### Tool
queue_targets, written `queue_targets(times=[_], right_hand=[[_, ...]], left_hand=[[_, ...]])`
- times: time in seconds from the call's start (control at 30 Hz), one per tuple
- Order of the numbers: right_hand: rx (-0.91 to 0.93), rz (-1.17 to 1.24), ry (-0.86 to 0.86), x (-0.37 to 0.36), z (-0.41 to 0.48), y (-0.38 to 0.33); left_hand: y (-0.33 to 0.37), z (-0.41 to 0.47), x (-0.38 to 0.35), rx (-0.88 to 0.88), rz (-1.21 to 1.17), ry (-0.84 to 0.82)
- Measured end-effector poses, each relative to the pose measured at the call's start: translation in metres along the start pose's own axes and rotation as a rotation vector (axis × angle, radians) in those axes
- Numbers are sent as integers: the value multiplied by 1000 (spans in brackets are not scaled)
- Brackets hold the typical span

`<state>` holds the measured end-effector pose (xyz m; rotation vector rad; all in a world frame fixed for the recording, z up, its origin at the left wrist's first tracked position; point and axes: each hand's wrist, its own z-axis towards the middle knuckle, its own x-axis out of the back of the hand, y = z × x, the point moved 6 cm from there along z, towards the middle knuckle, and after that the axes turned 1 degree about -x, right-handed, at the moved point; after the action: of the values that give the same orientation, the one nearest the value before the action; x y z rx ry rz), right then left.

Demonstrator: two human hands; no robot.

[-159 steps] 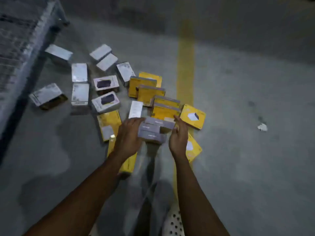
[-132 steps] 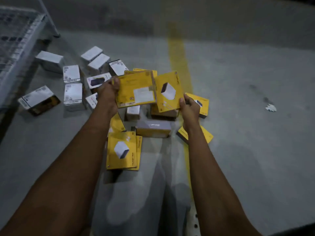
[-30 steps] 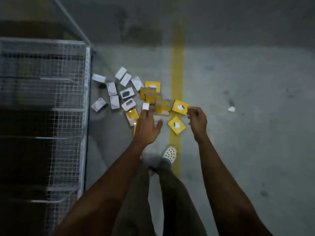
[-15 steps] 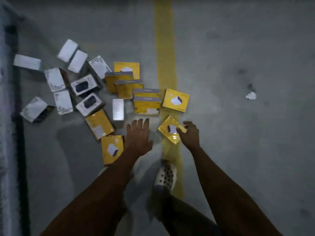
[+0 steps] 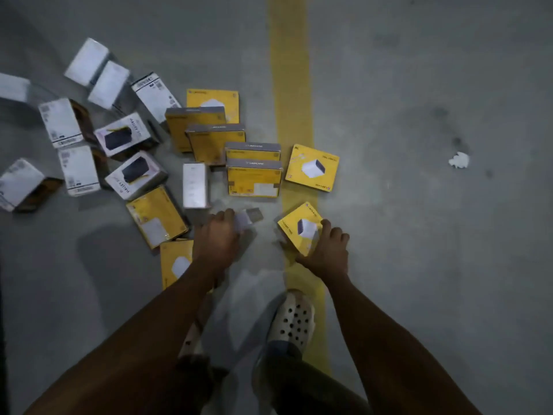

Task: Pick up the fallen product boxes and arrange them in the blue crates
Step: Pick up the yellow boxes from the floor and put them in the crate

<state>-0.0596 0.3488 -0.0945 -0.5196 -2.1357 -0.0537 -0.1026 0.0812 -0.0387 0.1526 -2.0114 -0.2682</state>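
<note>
Several fallen product boxes lie on the grey floor. White boxes (image 5: 69, 170) are scattered on the left, and yellow boxes (image 5: 253, 178) sit in the middle. My left hand (image 5: 217, 238) is low over the floor, fingers curled onto a small grey-white box (image 5: 250, 217); that spot is blurred. My right hand (image 5: 327, 250) grips the near corner of a tilted yellow box (image 5: 297, 226) on the yellow line. Another yellow box (image 5: 175, 262) lies partly under my left forearm. No blue crate is in view.
A yellow painted line (image 5: 290, 70) runs up the floor. A white paper scrap (image 5: 458, 160) lies at the right. My foot in a white perforated clog (image 5: 291, 322) stands on the floor below my hands. Bare concrete fills the right side.
Both hands have dropped closer to the floor. The left hand went from spread open to curled on the small box. The right hand has closed on the yellow box, which now tilts.
</note>
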Motion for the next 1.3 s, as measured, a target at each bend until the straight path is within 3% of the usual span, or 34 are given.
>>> queue_targets(times=[0.1,0.27,0.37,0.43,0.53,0.67,0.8,0.97,1.17,1.23,1.3], right_hand=[[-87,186,38,36,-29,-12],[-299,811,-20,136,-89,-57],[-231,1315,-134,228,-131,-113],[-111,1483,-202,297,-162,-153],[116,1513,-254,398,-213,-210],[185,1741,-344,542,-310,-283],[288,1872,-448,627,-410,-340],[418,1878,-583,670,-497,-409],[611,1721,-758,665,-578,-484],[632,1692,-796,656,-597,-504],[668,1650,-829,649,-614,-524]], left_hand=[[-3,-21,60,134,-298,166],[-5,-69,181,387,-743,315],[2,-99,280,411,-982,417],[5,-119,347,418,-1049,471],[9,-156,451,430,-1163,602],[27,-224,602,357,-1218,832],[47,-313,712,310,-1299,1024],[20,-389,776,249,-1360,1216],[-26,-510,819,351,-1273,1483],[-38,-548,829,406,-1115,1544],[-41,-583,842,491,-782,1632]])
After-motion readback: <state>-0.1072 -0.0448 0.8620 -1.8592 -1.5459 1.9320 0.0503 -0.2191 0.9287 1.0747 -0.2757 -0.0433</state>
